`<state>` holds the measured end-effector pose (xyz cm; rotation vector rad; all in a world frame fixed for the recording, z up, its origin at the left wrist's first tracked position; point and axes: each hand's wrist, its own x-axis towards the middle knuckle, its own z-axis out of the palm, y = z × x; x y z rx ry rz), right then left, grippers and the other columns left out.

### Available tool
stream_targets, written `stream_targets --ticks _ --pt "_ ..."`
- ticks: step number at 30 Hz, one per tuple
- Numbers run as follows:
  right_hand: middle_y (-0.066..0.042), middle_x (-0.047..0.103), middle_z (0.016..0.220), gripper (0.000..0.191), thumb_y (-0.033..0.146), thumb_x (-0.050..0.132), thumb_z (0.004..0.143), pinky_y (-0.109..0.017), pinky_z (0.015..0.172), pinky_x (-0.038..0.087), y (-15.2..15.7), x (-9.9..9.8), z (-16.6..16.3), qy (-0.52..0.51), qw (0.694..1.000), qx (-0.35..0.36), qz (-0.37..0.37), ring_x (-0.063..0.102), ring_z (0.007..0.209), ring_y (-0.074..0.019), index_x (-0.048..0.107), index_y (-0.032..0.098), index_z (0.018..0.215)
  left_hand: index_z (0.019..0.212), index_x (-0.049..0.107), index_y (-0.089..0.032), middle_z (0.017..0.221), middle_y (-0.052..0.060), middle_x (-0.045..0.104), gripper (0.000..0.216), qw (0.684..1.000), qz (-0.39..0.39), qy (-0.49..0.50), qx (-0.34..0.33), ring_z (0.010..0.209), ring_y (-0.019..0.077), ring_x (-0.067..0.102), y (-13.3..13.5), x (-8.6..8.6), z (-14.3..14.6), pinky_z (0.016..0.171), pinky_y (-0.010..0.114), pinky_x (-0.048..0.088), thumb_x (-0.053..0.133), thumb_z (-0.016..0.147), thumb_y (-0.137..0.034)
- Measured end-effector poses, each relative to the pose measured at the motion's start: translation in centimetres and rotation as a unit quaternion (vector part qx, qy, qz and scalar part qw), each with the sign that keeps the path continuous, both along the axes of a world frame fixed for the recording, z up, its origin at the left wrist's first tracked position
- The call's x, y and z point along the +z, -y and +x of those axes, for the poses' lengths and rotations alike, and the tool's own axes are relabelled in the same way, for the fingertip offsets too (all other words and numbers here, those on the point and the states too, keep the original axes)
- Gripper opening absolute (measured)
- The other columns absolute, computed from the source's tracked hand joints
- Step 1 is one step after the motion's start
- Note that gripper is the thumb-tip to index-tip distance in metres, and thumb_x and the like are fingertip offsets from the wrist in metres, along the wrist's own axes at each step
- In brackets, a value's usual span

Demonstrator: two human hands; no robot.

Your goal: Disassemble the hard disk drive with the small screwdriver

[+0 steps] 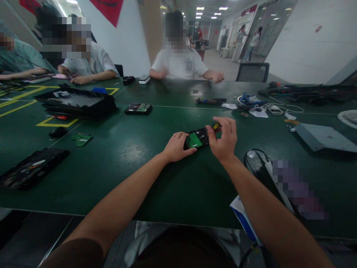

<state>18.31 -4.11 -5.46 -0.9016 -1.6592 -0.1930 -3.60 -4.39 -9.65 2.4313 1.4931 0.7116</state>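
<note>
A black hard drive (204, 134) with a green circuit board (194, 140) on its upper face lies on the green table in front of me. My left hand (178, 147) grips its left end, thumb along the near edge and fingers over the far side. At the drive's right end, my right hand (224, 138) pinches a small screwdriver (216, 126) with a black and yellow handle. The screwdriver's tip is hidden, so I cannot tell whether it touches the drive.
Another drive (138, 108) and a loose green board (81, 139) lie left, near a black tray (78, 100). A dark casing (33, 167) sits nearer me. To the right are a silver box (325, 137), cables (275, 108) and a power strip (279, 186). Several people sit across the table.
</note>
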Motion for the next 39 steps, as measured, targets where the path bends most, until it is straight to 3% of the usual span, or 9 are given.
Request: stream_targets --ticks 3,7,12,20,26,34,39 --pt "-0.011 0.064 0.127 0.038 0.027 0.055 0.1 -0.047 0.091 0.061 -0.04 -0.24 -0.06 0.003 1.0 0.024 -0.011 0.064 0.114 -0.0271 0.055 0.026 0.138 0.141 0.054 -0.014 0.141 0.017 0.057 0.076 1.0 -0.001 0.005 -0.002 0.135 0.034 0.049 0.13 0.15 0.02 0.117 0.047 0.041 0.068 0.085 -0.063" --pt "-0.011 0.063 0.133 0.048 0.03 0.052 0.102 -0.046 0.089 0.062 -0.12 -0.62 -0.17 -0.007 0.997 0.047 -0.053 0.069 0.102 -0.0238 0.043 0.029 0.149 0.14 0.054 -0.016 0.141 0.016 0.058 0.074 1.0 0.002 0.007 0.0 0.135 0.0342 0.049 0.17 0.22 0.02 0.117 0.048 0.041 0.069 0.085 -0.063" --pt "-0.011 0.058 0.12 0.043 0.039 0.07 0.092 -0.045 0.081 0.063 -0.04 -0.28 -0.22 0.0 1.0 0.001 -0.016 0.064 0.103 -0.0263 0.057 0.028 0.132 0.14 0.054 -0.016 0.14 0.016 0.058 0.075 1.0 0.005 0.006 -0.002 0.134 0.0338 0.05 -0.12 -0.21 -0.04 0.116 0.048 0.041 0.07 0.084 -0.063" --pt "-0.013 0.059 0.133 0.048 0.026 0.047 0.103 -0.052 0.092 0.062 0.0 -0.2 -0.3 0.02 0.999 0.027 -0.022 0.062 0.119 -0.0289 0.043 0.028 0.15 0.141 0.053 -0.015 0.142 0.017 0.057 0.077 1.0 0.002 0.005 -0.004 0.135 0.0338 0.049 -0.12 -0.15 -0.07 0.116 0.048 0.042 0.067 0.085 -0.066" --pt "-0.013 0.058 0.124 0.045 0.036 0.065 0.095 -0.049 0.086 0.063 -0.09 0.0 -0.1 0.011 1.0 -0.002 -0.024 0.059 0.116 -0.0301 0.052 0.026 0.137 0.14 0.054 -0.015 0.141 0.017 0.057 0.076 1.0 0.006 0.003 -0.004 0.135 0.0344 0.05 -0.04 -0.04 0.02 0.116 0.048 0.042 0.069 0.085 -0.064" --pt "-0.013 0.057 0.134 0.049 0.028 0.052 0.101 -0.05 0.092 0.061 0.07 -0.06 -0.13 0.03 0.998 0.023 -0.058 0.061 0.116 -0.0281 0.042 0.026 0.148 0.142 0.053 -0.015 0.142 0.017 0.057 0.077 1.0 0.0 0.001 -0.004 0.136 0.0342 0.049 -0.18 -0.25 0.01 0.117 0.049 0.041 0.068 0.085 -0.066" --pt "-0.011 0.057 0.122 0.044 0.035 0.063 0.097 -0.044 0.082 0.062 0.4 0.12 0.0 0.016 0.998 0.001 -0.057 0.061 0.105 -0.0256 0.053 0.028 0.139 0.143 0.052 -0.014 0.143 0.018 0.056 0.079 1.0 -0.005 -0.002 -0.004 0.136 0.0341 0.048 -0.19 -0.26 -0.01 0.117 0.049 0.041 0.067 0.085 -0.066"
